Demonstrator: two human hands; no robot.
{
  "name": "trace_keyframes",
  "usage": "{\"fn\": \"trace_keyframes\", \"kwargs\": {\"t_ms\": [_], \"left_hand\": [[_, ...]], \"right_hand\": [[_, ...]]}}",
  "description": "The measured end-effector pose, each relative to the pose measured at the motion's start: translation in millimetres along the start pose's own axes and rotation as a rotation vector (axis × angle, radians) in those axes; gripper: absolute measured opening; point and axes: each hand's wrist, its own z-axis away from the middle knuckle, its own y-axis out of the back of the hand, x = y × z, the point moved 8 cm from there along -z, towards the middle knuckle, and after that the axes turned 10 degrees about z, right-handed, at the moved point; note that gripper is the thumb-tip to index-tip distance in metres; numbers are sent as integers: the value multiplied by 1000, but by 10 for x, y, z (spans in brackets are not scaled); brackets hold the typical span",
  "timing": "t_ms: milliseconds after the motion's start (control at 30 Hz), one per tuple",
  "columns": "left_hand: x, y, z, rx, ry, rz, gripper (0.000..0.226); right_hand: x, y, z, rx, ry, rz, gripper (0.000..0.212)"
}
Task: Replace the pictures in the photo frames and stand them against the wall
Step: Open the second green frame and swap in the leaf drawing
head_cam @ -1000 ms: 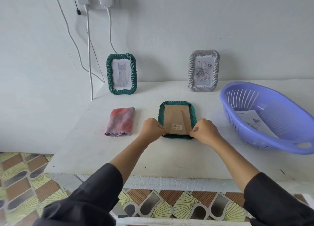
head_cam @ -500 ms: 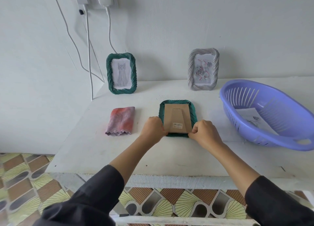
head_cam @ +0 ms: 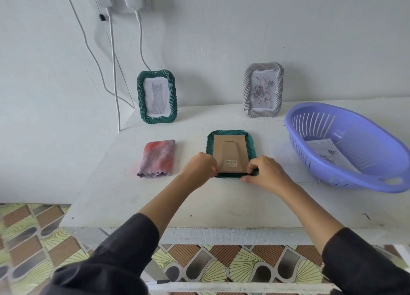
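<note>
Two frames stand at the wall; the third lies on its face.
Head view: a green cat frame [head_cam: 140, 95] and a grey rose frame [head_cam: 247, 88] lean on the wall [head_cam: 221, 39], seemingly done. The face-down green frame [head_cam: 251, 143] lies mid-counter [head_cam: 221, 201], cardboard back [head_cam: 230, 148] seated. Left hand [head_cam: 197, 168] and right hand [head_cam: 267, 173] pinch its near corners, fingers curled tight. I judge fastening and standing it remain. One sheet [head_cam: 326, 155] lies in the purple basket [head_cam: 346, 184].

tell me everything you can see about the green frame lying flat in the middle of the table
The green frame has a ribbed, twisted-look rim, seemingly plastic. It lies face down on the white table, brown cardboard backing up, with a folded-flat stand flap and a barcode sticker. The left hand and right hand grip its near corners.
</note>
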Motion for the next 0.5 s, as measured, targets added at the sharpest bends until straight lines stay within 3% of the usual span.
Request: {"fn": "trace_keyframes", "kwargs": {"t_ms": [500], "left_hand": [[-20, 28, 25, -139, -162, -48, 15]], "right_hand": [[-62, -18, -15, -88, 116, 86, 23]]}}
